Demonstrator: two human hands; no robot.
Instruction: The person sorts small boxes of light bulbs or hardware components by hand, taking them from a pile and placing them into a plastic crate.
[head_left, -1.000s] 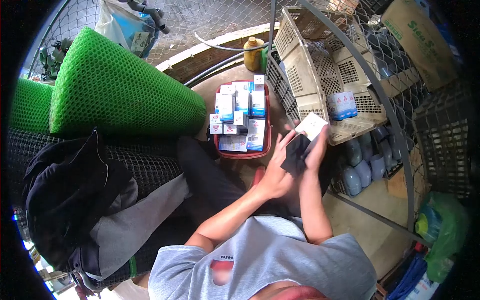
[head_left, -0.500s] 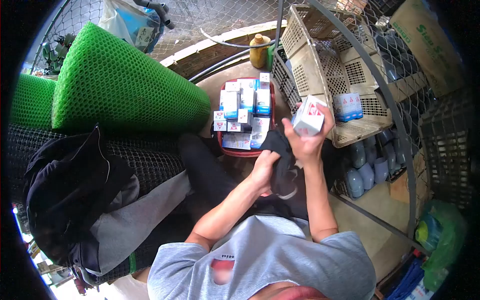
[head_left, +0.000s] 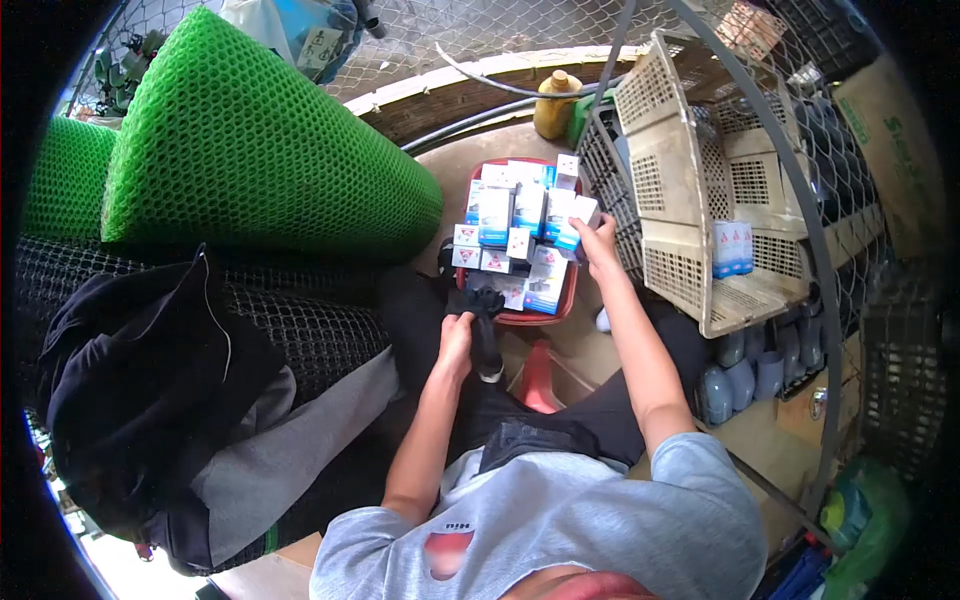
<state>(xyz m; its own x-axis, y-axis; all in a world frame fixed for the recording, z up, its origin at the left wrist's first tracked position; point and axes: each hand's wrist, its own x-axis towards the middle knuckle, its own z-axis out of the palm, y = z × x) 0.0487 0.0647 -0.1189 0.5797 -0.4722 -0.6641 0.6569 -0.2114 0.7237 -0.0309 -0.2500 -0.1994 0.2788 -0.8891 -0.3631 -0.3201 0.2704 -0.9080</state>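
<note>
A red basket (head_left: 573,290) between my legs is piled with small white and blue boxes (head_left: 495,212). At its right edge my right hand (head_left: 598,243) is closed on a white box (head_left: 584,212), which rests against the pile. My left hand (head_left: 457,335), lower left of the basket, grips a bunched black cloth (head_left: 483,305). The cloth hangs over the basket's near edge.
Big green mesh rolls (head_left: 270,150) lie at the left, with a dark jacket (head_left: 150,370) below them. A beige crate (head_left: 655,170) with a few boxes (head_left: 733,248) stands at the right, near grey bottles (head_left: 740,380). Behind the basket is a yellow bottle (head_left: 556,105).
My right hand has brought the white box down and left to the pile in the basket. My left hand has shifted left with the black cloth. The view has shifted slightly.
</note>
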